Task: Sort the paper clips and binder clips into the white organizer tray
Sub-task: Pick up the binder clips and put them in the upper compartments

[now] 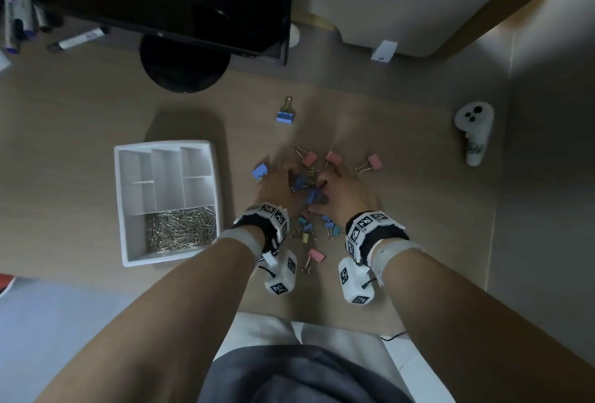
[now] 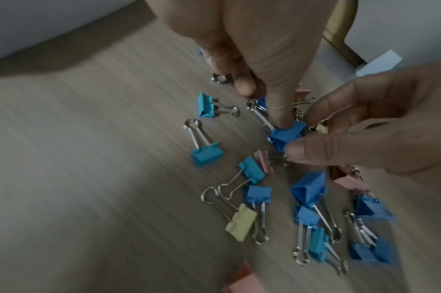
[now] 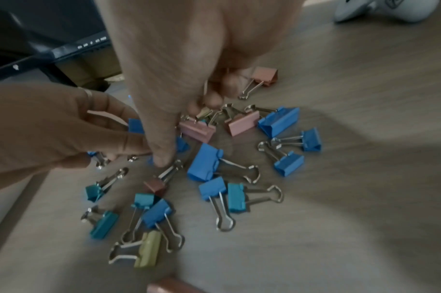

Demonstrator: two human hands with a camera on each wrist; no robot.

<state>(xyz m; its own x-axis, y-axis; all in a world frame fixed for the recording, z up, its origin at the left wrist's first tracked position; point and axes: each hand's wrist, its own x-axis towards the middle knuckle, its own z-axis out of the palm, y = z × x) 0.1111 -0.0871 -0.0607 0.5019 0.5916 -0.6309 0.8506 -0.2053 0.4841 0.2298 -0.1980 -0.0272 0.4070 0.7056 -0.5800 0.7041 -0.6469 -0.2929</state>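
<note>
Left hand (image 2: 252, 49) and right hand (image 2: 380, 126) both pinch one blue binder clip (image 2: 287, 134) over table (image 1: 96, 119). Five pink clips (image 1: 333, 157) visible. White organizer tray (image 1: 120, 196), six compartments, one holding paper clips (image 1: 180, 230).

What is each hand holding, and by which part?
The left hand and right hand both pinch one blue binder clip by its folded body.

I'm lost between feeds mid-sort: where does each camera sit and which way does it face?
Head: looks down on the desk, white organizer tray and binder clips; both forearms show.
Left wrist: looks along the left hand at a blue binder clip; right hand enters.
Right wrist: looks along the right hand; left hand enters.
Shared: both hands and the clip pile.
</note>
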